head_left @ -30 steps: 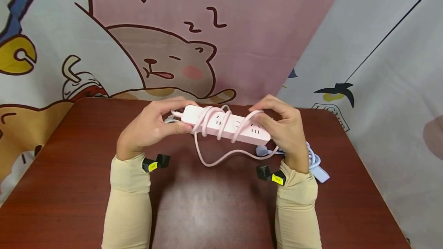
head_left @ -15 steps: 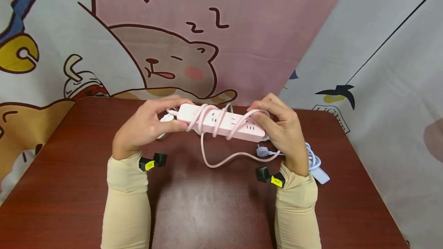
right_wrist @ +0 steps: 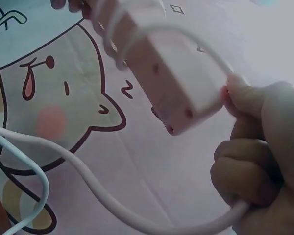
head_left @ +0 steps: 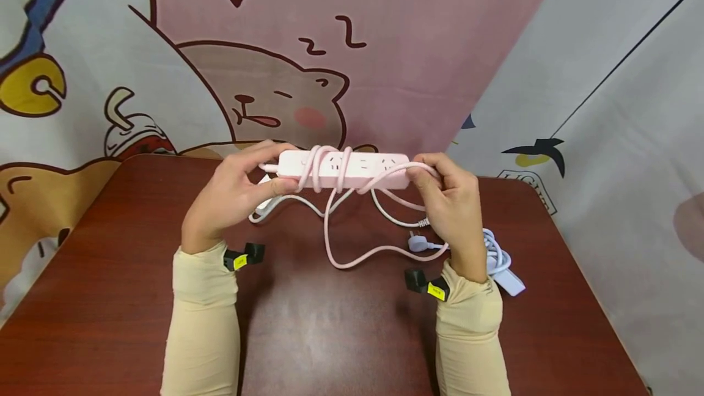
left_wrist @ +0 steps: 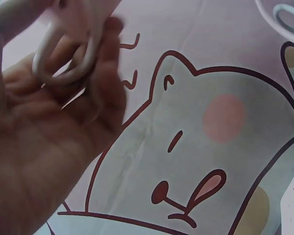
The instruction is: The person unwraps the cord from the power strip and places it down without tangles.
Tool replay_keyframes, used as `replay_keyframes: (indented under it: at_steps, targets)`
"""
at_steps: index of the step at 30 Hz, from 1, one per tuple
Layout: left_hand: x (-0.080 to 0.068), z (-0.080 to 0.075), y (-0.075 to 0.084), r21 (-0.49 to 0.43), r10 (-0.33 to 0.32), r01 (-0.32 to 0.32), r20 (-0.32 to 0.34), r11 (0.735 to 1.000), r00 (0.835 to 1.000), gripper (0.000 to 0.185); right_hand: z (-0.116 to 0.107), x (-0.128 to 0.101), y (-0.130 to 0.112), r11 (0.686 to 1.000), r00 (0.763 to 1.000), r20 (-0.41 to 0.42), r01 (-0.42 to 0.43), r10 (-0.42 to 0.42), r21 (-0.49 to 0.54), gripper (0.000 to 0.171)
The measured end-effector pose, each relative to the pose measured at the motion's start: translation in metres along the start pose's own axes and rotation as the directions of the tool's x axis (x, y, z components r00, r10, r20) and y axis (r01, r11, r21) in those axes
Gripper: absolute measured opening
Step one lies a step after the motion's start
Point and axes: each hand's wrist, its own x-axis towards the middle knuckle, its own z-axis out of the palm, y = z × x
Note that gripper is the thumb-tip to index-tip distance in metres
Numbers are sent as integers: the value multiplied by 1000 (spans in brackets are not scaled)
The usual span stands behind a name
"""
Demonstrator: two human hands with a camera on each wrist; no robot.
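Note:
A pink power strip (head_left: 375, 162) is held up over the table, nearly level, its sockets facing the head camera. Several turns of its pink cord (head_left: 345, 266) wrap round its left and middle part. My left hand (head_left: 233, 185) grips the strip's left end, thumb on the near side and fingers behind. At the right end, my right hand (head_left: 452, 203) pinches the cord between thumb and forefinger, just off the strip's end (right_wrist: 186, 98) in the right wrist view. Its other fingers curl round a lower stretch of cord (right_wrist: 95, 188), which hangs in a loop.
On the table (head_left: 319, 335) behind the left hand lies a white power strip (head_left: 266, 199), its white cord (head_left: 301, 198) trailing rightward. A light blue power strip (head_left: 509, 282) with bundled cord lies right of the right wrist, its plug (head_left: 418, 243) beneath the pink loop. A cartoon cloth (head_left: 418, 78) hangs behind.
The pink power strip has tilted from sloping down rightward to nearly level and risen slightly. One turn of cord has come off its right part. The white cord below now shows more.

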Motion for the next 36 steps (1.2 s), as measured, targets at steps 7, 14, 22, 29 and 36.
replay_keyframes:
  at_steps: [7,14,22,29,36]
  targets:
    - [5,6,-1,21,21,-19,-135,1000,991,43,0,-1,-4,995,998,-10,-70,69,-69,11]
    - [7,6,-3,0,32,-33,-229,999,973,45,-7,-3,-7,994,989,105,-106,108,-23,10]
    - [5,3,-6,-57,54,-73,-283,996,958,48,-15,-3,-1,992,979,158,-122,126,-35,13]
    - [4,0,-9,-121,48,-87,-292,989,955,46,-19,-3,5,980,966,181,-166,183,-107,13]
    - [4,-1,-13,-124,50,-88,-281,988,958,48,-21,-1,13,962,953,184,-211,242,-173,17]
